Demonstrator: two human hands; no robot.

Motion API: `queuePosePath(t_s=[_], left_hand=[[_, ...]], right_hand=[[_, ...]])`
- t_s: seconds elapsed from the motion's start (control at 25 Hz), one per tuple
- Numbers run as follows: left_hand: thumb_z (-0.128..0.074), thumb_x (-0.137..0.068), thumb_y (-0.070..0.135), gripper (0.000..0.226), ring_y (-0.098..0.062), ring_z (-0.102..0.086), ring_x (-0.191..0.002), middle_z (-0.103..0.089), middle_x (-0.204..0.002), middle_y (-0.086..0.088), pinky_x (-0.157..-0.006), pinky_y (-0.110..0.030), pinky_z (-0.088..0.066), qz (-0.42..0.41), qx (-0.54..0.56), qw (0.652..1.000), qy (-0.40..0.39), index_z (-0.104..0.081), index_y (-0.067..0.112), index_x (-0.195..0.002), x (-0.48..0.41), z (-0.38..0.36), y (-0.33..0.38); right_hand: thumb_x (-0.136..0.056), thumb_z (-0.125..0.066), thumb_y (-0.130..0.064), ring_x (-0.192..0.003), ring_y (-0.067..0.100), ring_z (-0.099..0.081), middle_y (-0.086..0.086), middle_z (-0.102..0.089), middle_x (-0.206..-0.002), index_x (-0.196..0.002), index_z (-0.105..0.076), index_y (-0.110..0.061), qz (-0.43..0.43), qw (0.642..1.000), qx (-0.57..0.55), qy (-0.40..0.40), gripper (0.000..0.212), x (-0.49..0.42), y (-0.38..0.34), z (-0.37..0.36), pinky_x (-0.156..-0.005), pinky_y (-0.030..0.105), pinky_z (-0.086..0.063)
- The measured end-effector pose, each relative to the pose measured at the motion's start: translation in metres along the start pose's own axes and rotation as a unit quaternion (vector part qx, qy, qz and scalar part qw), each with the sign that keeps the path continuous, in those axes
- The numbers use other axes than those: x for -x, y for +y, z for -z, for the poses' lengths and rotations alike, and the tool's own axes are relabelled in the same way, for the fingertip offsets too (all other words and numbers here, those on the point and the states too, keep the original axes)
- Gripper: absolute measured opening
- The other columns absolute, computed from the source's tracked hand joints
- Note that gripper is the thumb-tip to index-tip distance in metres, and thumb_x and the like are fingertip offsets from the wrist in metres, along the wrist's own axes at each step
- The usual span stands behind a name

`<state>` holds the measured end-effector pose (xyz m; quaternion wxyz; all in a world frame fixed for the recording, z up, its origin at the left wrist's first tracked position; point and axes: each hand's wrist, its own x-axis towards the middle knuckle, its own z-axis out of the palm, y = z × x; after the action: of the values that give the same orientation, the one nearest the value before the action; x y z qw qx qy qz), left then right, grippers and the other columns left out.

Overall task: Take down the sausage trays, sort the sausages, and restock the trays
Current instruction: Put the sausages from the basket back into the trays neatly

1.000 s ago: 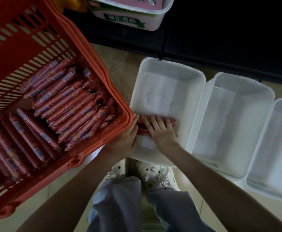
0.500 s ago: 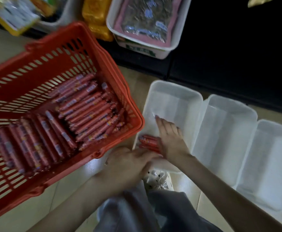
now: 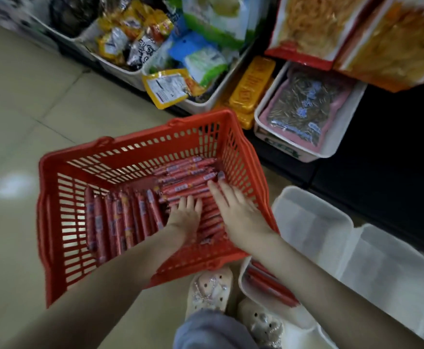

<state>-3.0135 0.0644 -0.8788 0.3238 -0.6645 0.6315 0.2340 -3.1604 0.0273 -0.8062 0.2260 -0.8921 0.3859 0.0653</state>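
Pale beige floor tiles (image 3: 24, 102) fill nine o'clock, glossy — a soft white glare (image 3: 13, 185) lies on them. From eleven round to three o'clock runs a dark low shelf (image 3: 387, 187), carrying white bins (image 3: 207, 103) of what look like snack packets (image 3: 135, 39), blurred.

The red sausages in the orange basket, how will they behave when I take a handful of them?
The sausages lie straight in tidy rows, so they are probably fairly stiff. Their wrapping looks smooth, so a handful may slip. Being round sticks, they could roll in the basket.
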Motion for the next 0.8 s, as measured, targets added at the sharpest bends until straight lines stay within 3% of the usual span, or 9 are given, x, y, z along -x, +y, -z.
queuePosePath(t_s=[0.08, 0.2, 0.28, 0.36, 0.44, 0.52, 0.6, 0.68, 0.8], left_hand=[[-0.067, -0.084, 0.034, 0.092, -0.038, -0.03, -0.135, -0.021, -0.146, -0.021, -0.102, -0.044, -0.039, -0.015, 0.013, 1.0, 0.01, -0.008, 0.0, -0.145, -0.006, -0.009, 0.005], [-0.064, -0.087, 0.029, 0.062, -0.031, -0.058, -0.111, -0.043, -0.131, -0.014, -0.082, -0.038, -0.051, -0.027, 0.068, 0.997, 0.013, -0.028, 0.004, -0.131, -0.006, -0.021, 0.008], [-0.058, -0.091, 0.029, 0.051, -0.029, -0.06, -0.109, -0.052, -0.127, -0.013, -0.084, -0.038, -0.05, -0.052, 0.086, 0.995, 0.014, -0.034, 0.005, -0.128, 0.0, -0.024, 0.012], [-0.055, -0.092, 0.034, 0.048, -0.028, -0.06, -0.11, -0.057, -0.125, -0.011, -0.088, -0.036, -0.048, -0.067, 0.094, 0.993, 0.027, -0.039, 0.008, -0.129, 0.008, -0.015, 0.01], [-0.053, -0.091, 0.036, 0.048, -0.025, -0.061, -0.109, -0.06, -0.124, -0.008, -0.086, -0.034, -0.048, -0.074, 0.05, 0.995, 0.052, -0.042, 0.011, -0.131, 0.016, 0.007, 0.002], [-0.048, -0.093, 0.032, 0.045, -0.023, -0.062, -0.104, -0.061, -0.12, -0.005, -0.078, -0.032, -0.048, -0.085, -0.001, 0.993, 0.081, -0.041, 0.012, -0.132, 0.029, 0.033, -0.007], [-0.045, -0.093, 0.025, 0.041, -0.022, -0.059, -0.105, -0.058, -0.12, -0.004, -0.074, -0.03, -0.045, -0.08, -0.012, 0.991, 0.108, -0.039, 0.013, -0.132, 0.049, 0.058, -0.011], [-0.054, -0.089, 0.023, 0.04, -0.024, -0.057, -0.105, -0.058, -0.115, -0.005, -0.079, -0.032, -0.044, -0.086, -0.006, 0.977, 0.195, -0.044, 0.012, -0.126, 0.068, 0.081, -0.008], [-0.075, -0.065, 0.021, 0.035, -0.031, -0.061, -0.076, -0.062, -0.082, -0.01, -0.067, -0.036, -0.047, -0.113, 0.007, 0.91, 0.399, -0.06, 0.009, -0.094, 0.089, 0.104, 0.021]], right_hand=[[-0.085, -0.055, 0.001, -0.146, 0.024, 0.0, 0.005, 0.003, -0.159, -0.151, 0.01, -0.015, -0.03, 0.993, 0.039, -0.109, 0.094, -0.023, 0.003, -0.018, -0.117, 0.033, -0.007], [-0.084, -0.061, -0.005, -0.146, 0.023, 0.005, 0.005, 0.007, -0.159, -0.151, 0.008, -0.013, -0.041, 0.976, 0.092, -0.193, 0.096, -0.046, 0.009, -0.039, -0.119, 0.035, -0.001], [-0.084, -0.064, -0.01, -0.146, 0.023, 0.005, 0.007, 0.008, -0.159, -0.152, -0.002, -0.014, -0.019, 0.966, 0.125, -0.227, 0.092, -0.048, 0.013, -0.049, -0.119, 0.036, 0.002], [-0.084, -0.063, -0.011, -0.146, 0.024, -0.002, 0.009, -0.005, -0.158, -0.149, -0.017, -0.014, 0.005, 0.965, 0.13, -0.228, 0.079, -0.046, 0.013, -0.053, -0.119, 0.037, 0.002], [-0.084, -0.06, -0.012, -0.139, 0.025, -0.027, 0.008, -0.035, -0.146, -0.142, -0.032, -0.013, 0.016, 0.975, 0.078, -0.208, 0.064, -0.045, 0.01, -0.048, -0.117, 0.037, -0.017], [-0.085, -0.056, -0.009, -0.117, 0.029, -0.051, 0.008, -0.055, -0.123, -0.13, -0.042, -0.014, 0.003, 0.982, 0.017, -0.188, 0.048, -0.043, 0.005, -0.029, -0.096, 0.039, -0.043], [-0.086, -0.051, -0.007, -0.102, 0.03, -0.059, 0.008, -0.06, -0.11, -0.122, -0.046, -0.012, 0.006, 0.988, 0.029, -0.149, 0.037, -0.037, 0.0, -0.002, -0.079, 0.039, -0.048], [-0.084, -0.045, -0.005, -0.093, 0.029, -0.062, 0.008, -0.063, -0.101, -0.112, -0.051, -0.01, 0.027, 0.996, 0.081, -0.024, 0.03, -0.02, 0.002, 0.025, -0.074, 0.038, -0.046], [-0.068, -0.045, -0.009, -0.063, 0.028, -0.06, 0.006, -0.059, -0.07, -0.087, -0.051, -0.012, -0.009, 0.969, 0.156, 0.193, 0.02, 0.028, 0.023, 0.048, -0.058, 0.033, -0.046]])
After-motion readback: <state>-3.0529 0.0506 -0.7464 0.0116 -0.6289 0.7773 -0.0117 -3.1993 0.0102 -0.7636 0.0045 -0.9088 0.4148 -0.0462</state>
